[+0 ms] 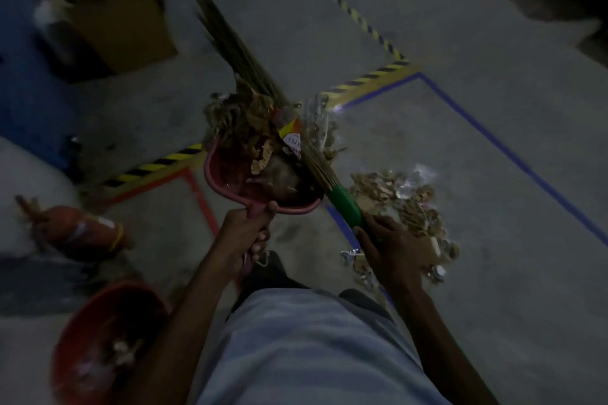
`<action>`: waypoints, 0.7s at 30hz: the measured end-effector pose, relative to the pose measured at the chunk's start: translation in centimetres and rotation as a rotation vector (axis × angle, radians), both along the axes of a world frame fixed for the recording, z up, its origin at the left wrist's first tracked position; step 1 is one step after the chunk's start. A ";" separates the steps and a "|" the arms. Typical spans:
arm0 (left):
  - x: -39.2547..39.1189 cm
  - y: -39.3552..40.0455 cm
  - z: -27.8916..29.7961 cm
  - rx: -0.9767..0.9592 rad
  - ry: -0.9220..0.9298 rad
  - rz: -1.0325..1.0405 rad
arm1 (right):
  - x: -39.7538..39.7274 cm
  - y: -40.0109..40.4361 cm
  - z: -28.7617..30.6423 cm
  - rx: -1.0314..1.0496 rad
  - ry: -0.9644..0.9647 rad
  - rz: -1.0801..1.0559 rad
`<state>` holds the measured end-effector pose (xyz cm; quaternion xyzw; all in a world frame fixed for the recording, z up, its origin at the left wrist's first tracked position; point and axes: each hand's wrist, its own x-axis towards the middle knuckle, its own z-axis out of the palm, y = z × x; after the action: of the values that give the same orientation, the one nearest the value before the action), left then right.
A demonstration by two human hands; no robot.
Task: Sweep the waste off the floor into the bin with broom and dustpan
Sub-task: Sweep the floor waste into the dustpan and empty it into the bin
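A red dustpan (230, 184) is raised off the floor at centre, heaped with dry leaves and wrappers (250, 128). My left hand (245, 233) grips its handle. My right hand (391, 246) holds the green handle of a grass broom (345, 209), whose bristles lie across the load and point up-left. More waste (404, 204) lies scattered on the grey floor to the right of the pan. A red bin (79, 332) with some waste inside stands at lower left, below my left arm.
A cardboard box (121, 23) stands at upper left. A red fire extinguisher (82, 233) lies at left. Yellow-black, blue and red tape lines cross the floor. A dark object sits at the top right corner. The scene is dim and blurred.
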<state>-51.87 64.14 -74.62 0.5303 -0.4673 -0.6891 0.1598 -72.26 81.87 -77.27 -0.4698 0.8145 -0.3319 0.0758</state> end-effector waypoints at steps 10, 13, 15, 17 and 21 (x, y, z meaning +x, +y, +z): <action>14.9 1.8 -0.7 0.030 0.004 0.376 | 8.7 -6.6 0.0 -0.020 0.085 0.402; 19.9 2.3 -0.8 0.035 -0.011 0.432 | 13.1 -8.3 -0.5 -0.004 0.095 0.480; 23.8 2.9 -1.1 0.044 -0.040 0.489 | 16.7 -9.1 -1.1 0.007 0.091 0.527; 27.6 3.7 -1.5 0.051 -0.087 0.553 | 20.3 -9.5 -1.7 0.022 0.099 0.578; 34.2 5.1 -3.5 0.098 -0.053 0.617 | 26.0 -10.1 -3.6 0.104 0.061 0.667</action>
<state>-17.63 69.28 -78.11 0.6718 -0.2545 -0.6157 0.3237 -46.23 71.73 -80.83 -0.7155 0.6338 -0.2326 0.1795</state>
